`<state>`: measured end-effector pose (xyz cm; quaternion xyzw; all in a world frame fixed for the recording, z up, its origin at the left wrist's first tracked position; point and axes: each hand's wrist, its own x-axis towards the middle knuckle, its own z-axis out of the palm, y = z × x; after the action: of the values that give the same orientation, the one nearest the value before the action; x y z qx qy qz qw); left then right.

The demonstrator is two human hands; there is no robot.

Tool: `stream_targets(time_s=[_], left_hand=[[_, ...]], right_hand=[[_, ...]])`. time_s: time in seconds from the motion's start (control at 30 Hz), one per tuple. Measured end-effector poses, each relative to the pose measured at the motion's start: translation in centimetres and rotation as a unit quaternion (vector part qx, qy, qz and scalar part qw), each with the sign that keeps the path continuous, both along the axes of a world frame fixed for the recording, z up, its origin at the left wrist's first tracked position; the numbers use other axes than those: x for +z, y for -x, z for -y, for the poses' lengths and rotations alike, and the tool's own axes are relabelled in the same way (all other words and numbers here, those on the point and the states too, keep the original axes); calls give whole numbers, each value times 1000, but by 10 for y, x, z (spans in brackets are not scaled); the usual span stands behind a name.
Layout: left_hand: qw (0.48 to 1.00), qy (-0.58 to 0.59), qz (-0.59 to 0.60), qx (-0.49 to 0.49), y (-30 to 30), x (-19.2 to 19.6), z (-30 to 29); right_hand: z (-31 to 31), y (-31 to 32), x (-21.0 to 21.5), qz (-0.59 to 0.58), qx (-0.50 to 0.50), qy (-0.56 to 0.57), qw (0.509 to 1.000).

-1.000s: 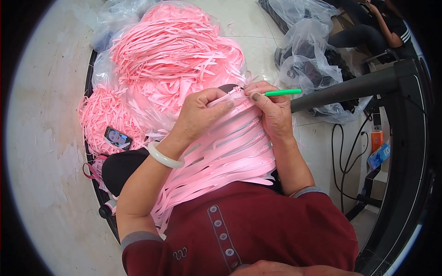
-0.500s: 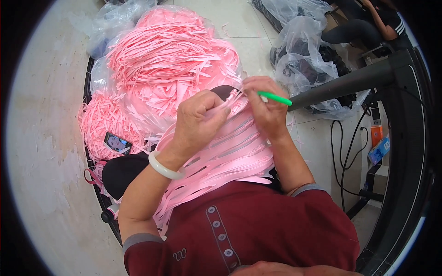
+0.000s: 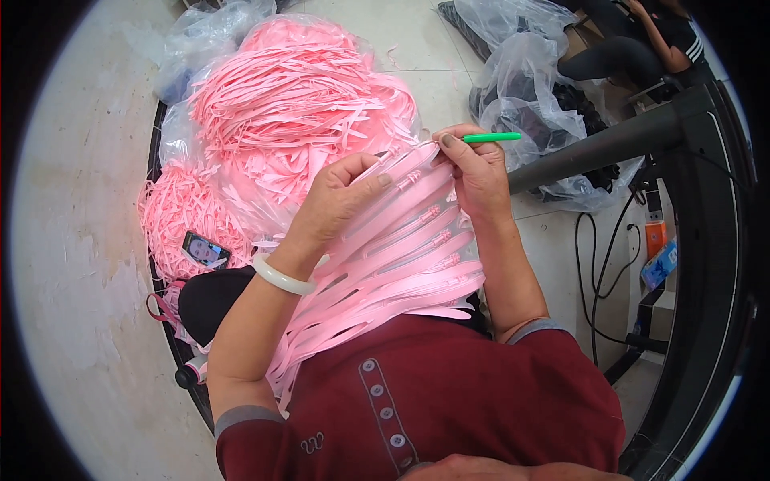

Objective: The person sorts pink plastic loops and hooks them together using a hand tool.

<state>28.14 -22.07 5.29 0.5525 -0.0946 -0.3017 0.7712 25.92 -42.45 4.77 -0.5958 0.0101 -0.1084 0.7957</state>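
Many pink elastic straps (image 3: 401, 248) lie fanned across my lap and chest, each with a small pink slider. My left hand (image 3: 337, 200), with a pale bangle (image 3: 281, 276) on the wrist, pinches the upper ends of these straps. My right hand (image 3: 473, 168) grips a green pen-like tool (image 3: 491, 137) and presses its fingertips on the top strap beside the left hand's fingers.
A large clear bag heaped with pink straps (image 3: 297, 104) sits ahead, a smaller pink pile (image 3: 180, 208) to its left with a phone (image 3: 205, 249) on it. Clear plastic bags with dark contents (image 3: 537, 88) lie right. A dark machine frame (image 3: 706, 240), cables, and another seated person (image 3: 642, 40) are far right.
Both hands have shifted slightly up the strap bundle. The green tool has tilted closer to level, and the left fingers have pinched a higher strap.
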Motion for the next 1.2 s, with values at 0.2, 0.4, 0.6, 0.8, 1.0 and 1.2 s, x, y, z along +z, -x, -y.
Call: stream_targets(time_s=[0.2,0.4,0.6,0.8,1.0,1.2], left_hand=[[1000,4,-10,-12,-3,-2,1],[1000,14,-22,-8,-3,-5,0],[1000,20,-19,3,-2,-8,1],[999,-6,21,27,-1,-10,2],[998,16,52,14,7,-4,7],[997,23,27,-68,7,-5,3]], right_hand=[[11,-1,9,43,-21,-25,999],[-3,6,1,75,72,21,994],[-9,10,-3,45,85,31,995],[-12,12,-6,136,54,156,977],[-10,6,-10,180,-49,268,945],[1,0,-20,77,-62,148,984]])
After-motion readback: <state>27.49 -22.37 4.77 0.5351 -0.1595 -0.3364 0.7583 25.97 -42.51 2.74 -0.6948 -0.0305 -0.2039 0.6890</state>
